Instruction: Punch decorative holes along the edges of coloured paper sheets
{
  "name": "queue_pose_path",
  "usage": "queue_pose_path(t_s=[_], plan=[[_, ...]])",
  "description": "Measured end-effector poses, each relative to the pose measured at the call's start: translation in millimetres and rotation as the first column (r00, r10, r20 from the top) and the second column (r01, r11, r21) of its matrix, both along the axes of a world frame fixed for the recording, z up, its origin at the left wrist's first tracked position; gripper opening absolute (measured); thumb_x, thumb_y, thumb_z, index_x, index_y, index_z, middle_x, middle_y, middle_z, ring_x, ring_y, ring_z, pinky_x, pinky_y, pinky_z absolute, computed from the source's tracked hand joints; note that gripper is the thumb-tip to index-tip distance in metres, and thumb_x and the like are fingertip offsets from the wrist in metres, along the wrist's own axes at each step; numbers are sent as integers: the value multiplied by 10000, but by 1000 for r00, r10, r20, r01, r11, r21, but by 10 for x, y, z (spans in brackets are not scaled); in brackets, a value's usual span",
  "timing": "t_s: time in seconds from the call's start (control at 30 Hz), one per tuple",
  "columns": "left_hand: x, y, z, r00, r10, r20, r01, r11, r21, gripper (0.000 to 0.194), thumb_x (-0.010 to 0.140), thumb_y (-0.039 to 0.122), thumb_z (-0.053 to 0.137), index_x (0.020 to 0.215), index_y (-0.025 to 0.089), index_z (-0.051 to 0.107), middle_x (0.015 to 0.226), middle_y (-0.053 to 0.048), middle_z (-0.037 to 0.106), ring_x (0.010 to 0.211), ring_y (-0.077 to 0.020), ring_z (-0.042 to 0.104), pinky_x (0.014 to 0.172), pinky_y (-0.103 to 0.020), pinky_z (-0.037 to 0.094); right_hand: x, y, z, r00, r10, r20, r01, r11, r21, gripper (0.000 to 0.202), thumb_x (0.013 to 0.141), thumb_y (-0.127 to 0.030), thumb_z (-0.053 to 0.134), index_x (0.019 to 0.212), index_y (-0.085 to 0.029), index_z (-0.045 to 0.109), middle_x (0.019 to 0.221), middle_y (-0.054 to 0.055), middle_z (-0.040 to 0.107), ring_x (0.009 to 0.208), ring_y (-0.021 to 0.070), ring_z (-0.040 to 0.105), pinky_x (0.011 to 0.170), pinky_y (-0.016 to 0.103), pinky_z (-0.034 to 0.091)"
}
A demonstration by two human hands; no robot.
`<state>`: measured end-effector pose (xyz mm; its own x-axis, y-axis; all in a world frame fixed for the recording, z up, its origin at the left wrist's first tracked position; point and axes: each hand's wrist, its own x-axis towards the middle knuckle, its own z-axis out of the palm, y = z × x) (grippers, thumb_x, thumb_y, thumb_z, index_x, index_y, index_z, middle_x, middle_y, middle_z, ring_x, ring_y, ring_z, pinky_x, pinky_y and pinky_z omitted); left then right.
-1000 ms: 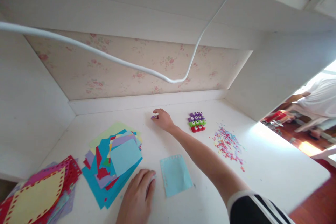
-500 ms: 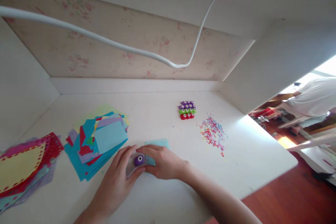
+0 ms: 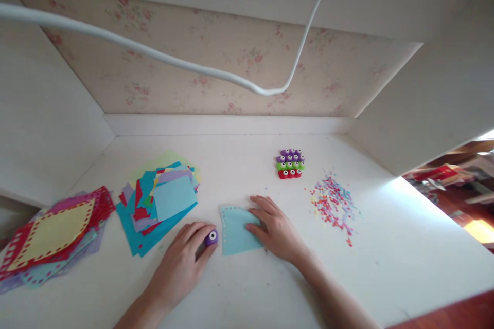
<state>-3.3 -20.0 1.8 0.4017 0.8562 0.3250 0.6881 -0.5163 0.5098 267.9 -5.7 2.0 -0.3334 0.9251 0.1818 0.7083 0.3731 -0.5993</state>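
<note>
Grip: left hand (image 3: 185, 252) pinches a purple punch (image 3: 211, 237), fingers against thumb.
Punch: just left of the blue sheet (image 3: 237, 231), apart from it.
Sheet: flat, holed along its left edge.
Right hand (image 3: 273, 229): loosely open, fingertips on the sheet, gripping nothing.
Change: hands have parted, apparently freeing the right for the sheet.

Floral wallpaper (image 3: 165, 61) above white desk (image 3: 231, 164)

Both hands (image 3: 278, 231) bare, fingers (image 3: 265, 203) slender; forearms (image 3: 328, 284) bare too, narrowing toward wrists (image 3: 302, 256).
</note>
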Motion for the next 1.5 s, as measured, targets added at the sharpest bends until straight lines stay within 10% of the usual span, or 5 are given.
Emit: queue_pose_path(t_s=[0.13, 0.23, 0.37, 1.5], plan=[[-11, -7, -25, 999, 12, 48, -10, 1000, -28, 230, 932, 329, 579, 1143, 249, 627, 1098, -55, 696, 1035, -203, 658, 917, -335, 559, -81, -16, -12, 932, -188, -312, 117, 966, -232, 297, 872, -361, 641, 1156, -274, 628, 1162, 68, 688, 950, 237, 687, 819, 402, 571], [-41, -5, -93, 996, 36, 79, -31, 998, -61, 251, 926, 336, 596, 1165, 262, 611, 1098, -35, 711, 998, -180, 685, 889, -297, 575, -118, -15, -34, 755, -353, -552, 62, 877, -476, 426, 848, -416, 667, 1224, -289, 512, 1029, 41, 708, 682, 179, 686, 542, 289, 539], [-73, 1, -144, 992, 50, 112, -41, 996, -83, 274, 918, 335, 608, 1185, 273, 612, 1101, -21, 730, 952, -165, 716, 861, -263, 589, -130, 3, -49, 625, -435, -648, 7, 833, -552, 600, 786, -445, 735, 1286, -290, 443, 995, 38, 705, 712, 191, 700, 554, 282, 535], [-23, 5, -46, 993, -50, 104, 49, 999, 13, 230, 939, 318, 586, 1153, 264, 649, 1056, -23, 739, 959, -179, 701, 854, -290, 589, -160, -8, -87, 683, -430, -590, 95, 854, -512, 599, 800, -433, 717, 1323, -280, 469, 944, 29, 698, 620, 152, 664, 470, 232, 468]])
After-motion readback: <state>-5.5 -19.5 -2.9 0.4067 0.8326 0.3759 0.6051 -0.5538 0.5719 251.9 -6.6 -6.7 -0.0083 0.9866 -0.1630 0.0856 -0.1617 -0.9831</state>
